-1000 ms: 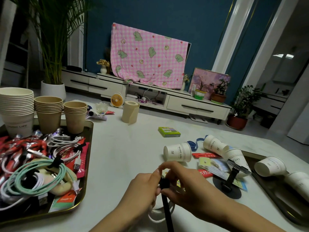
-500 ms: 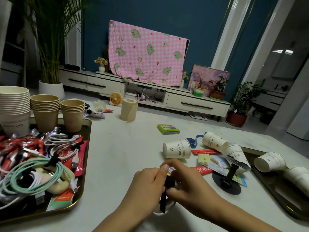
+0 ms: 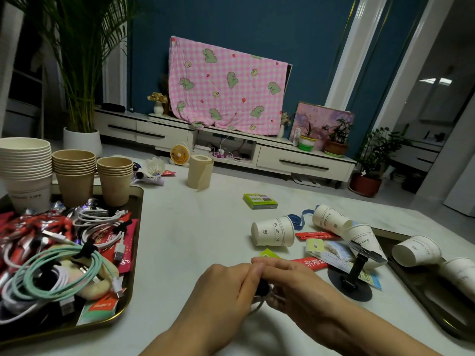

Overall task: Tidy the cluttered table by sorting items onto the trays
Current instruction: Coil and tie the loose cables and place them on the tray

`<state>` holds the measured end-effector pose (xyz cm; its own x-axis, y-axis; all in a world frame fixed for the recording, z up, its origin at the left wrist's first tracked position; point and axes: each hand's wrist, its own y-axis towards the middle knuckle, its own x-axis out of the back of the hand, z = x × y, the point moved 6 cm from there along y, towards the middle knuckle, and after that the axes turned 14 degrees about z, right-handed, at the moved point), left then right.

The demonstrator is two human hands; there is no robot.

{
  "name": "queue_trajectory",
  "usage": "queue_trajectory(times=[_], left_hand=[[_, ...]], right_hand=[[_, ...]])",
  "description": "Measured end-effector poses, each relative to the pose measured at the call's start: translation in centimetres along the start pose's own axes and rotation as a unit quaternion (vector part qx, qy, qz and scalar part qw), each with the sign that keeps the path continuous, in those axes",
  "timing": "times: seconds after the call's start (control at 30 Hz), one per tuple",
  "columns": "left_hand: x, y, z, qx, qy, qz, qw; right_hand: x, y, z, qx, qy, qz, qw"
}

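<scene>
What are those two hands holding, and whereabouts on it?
The left hand and right hand together pinch a coiled white cable at its black strap; most of the coil is hidden beneath them.

Left hand point(image 3: 218, 291) and right hand point(image 3: 303, 294), joint pinch on black strap point(image 3: 262, 289) round white cable point(image 3: 257, 308).

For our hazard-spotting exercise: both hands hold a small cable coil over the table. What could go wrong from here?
The left tray is heaped with cables, so the white cable, held by the left hand and right hand, may slide off it. The right arm could also knock the phone stand beside it.
</scene>
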<state>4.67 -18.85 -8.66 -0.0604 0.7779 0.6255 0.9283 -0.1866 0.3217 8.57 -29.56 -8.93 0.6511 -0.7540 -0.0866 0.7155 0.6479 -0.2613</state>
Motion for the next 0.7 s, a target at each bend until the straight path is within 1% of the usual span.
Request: queue_trajectory(times=[0.07, 0.13, 0.17, 0.23, 0.33, 0.37, 0.4, 0.47, 0.5, 0.57, 0.63, 0.7], left_hand=[[-0.1, -0.1, 0.0, -0.005, 0.027, 0.003, 1.0], [-0.4, -0.2, 0.0, -0.004, 0.058, 0.005, 0.998], [-0.5, -0.2, 0.0, -0.002, 0.068, 0.004, 0.998], [-0.6, -0.3, 0.1, 0.006, 0.05, 0.0, 0.999], [-0.3, -0.5, 0.1, 0.012, 0.001, -0.004, 1.0], [-0.2, -0.6, -0.1, 0.005, -0.001, -0.012, 1.0], [0.0, -0.7, -0.2, -0.007, 0.011, -0.024, 1.0], [0.5, -1.1, -0.8, -0.028, 0.062, -0.056, 0.996], [0.8, -1.2, -1.3, -0.048, 0.074, -0.067, 0.994], [1.1, -1.1, -2.1, -0.076, 0.157, -0.048, 0.984], [1.1, -1.2, -2.6, -0.101, 0.242, -0.048, 0.964], [0.7, -1.3, -2.6, -0.113, 0.256, -0.031, 0.96]], right_hand=[[0.6, 0.0, 0.8, 0.019, 0.046, -0.042, 0.998], [1.3, 0.0, 1.8, 0.048, 0.054, -0.074, 0.995], [1.5, -0.1, 2.2, 0.06, 0.038, -0.079, 0.994], [1.6, -0.1, 2.6, 0.063, 0.006, -0.069, 0.996], [1.0, -0.1, 2.0, 0.036, -0.005, -0.044, 0.998], [0.9, -0.1, 1.8, 0.03, -0.037, -0.049, 0.998], [1.0, -0.2, 1.8, 0.022, -0.094, -0.06, 0.993], [0.8, -0.3, 1.9, 0.008, -0.204, -0.063, 0.977], [0.6, -0.3, 2.0, 0.002, -0.232, -0.05, 0.971], [-0.1, -0.4, 2.0, -0.006, -0.253, -0.005, 0.968], [-0.8, -0.4, 2.0, 0.006, -0.258, 0.026, 0.966], [-1.1, -0.5, 2.2, 0.032, -0.227, 0.05, 0.972]])
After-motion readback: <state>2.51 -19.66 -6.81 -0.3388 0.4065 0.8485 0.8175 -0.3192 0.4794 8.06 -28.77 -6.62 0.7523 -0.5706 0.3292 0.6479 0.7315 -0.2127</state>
